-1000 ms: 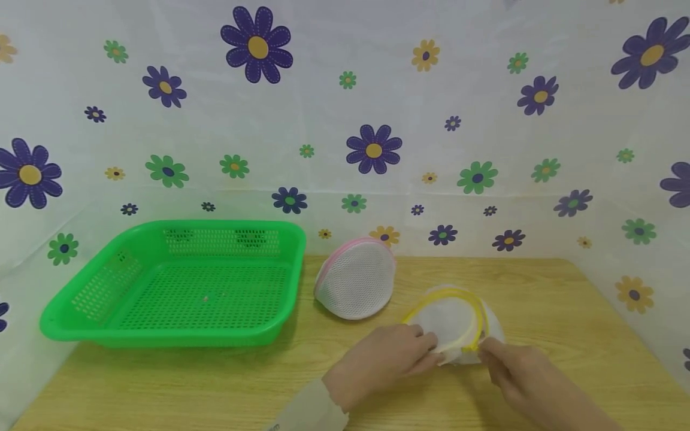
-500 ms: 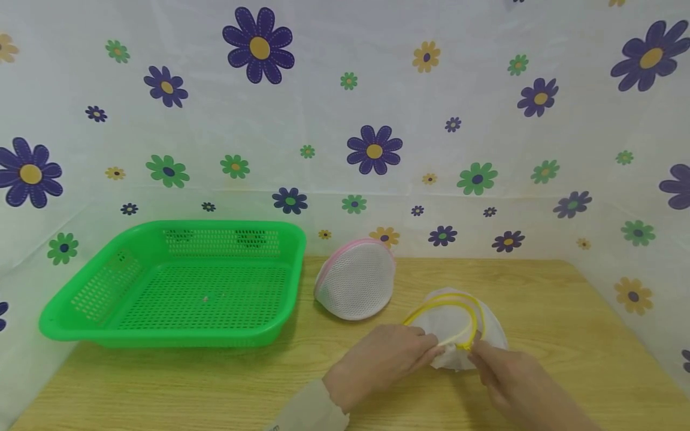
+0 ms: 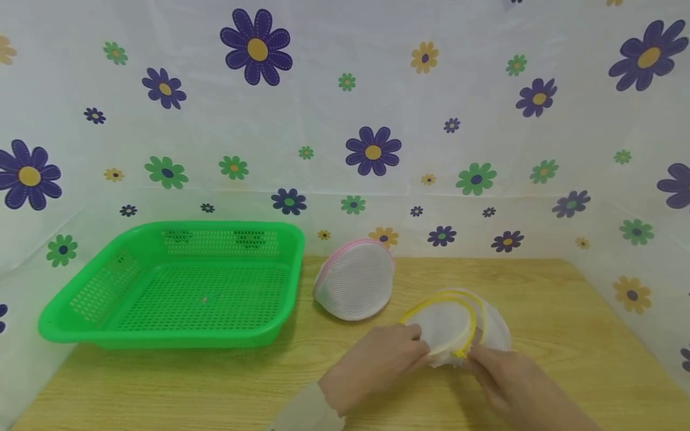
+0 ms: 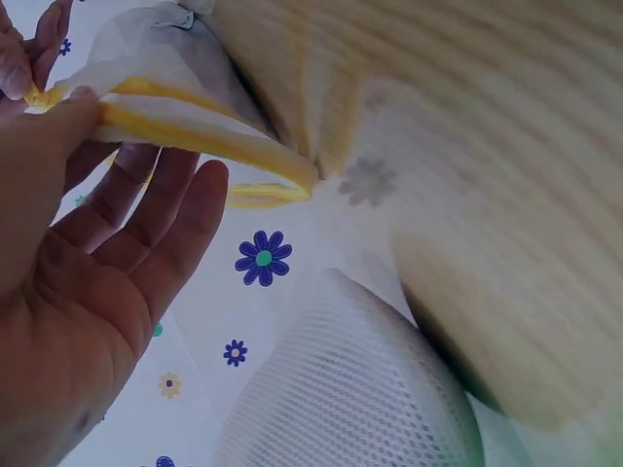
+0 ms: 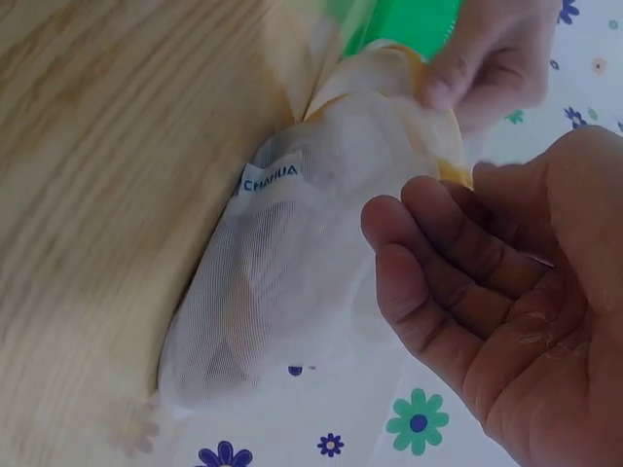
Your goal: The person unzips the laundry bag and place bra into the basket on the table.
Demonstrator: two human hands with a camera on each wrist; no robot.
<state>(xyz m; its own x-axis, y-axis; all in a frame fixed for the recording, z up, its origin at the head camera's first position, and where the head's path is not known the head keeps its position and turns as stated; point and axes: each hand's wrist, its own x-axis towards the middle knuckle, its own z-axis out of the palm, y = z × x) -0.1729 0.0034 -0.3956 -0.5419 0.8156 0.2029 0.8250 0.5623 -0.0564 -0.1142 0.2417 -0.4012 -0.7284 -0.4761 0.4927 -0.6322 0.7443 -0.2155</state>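
A white mesh laundry bag [image 3: 444,326] with a yellow zip edge lies on the table, right of centre in the head view. My left hand [image 3: 380,362] pinches the bag's near left edge; in the left wrist view its thumb presses the yellow trim [image 4: 214,144] while the other fingers spread below. At the yellow edge's near right end, my right hand [image 3: 512,374] pinches with thumb and forefinger, its other fingers curled in the right wrist view. What exactly sits between those fingertips is hidden. A printed label [image 5: 273,175] shows on the bag's side.
Left of the bag, a second white mesh laundry bag with pink trim [image 3: 356,281] stands on the wooden table [image 3: 226,389]. A green plastic basket [image 3: 178,335] occupies the table's left side. A flower-printed sheet [image 3: 318,108] hangs behind and at the sides.
My right hand has shifted slightly left along the yellow edge. The bag has spread a little to the right, while the left hand stays nearly in place.
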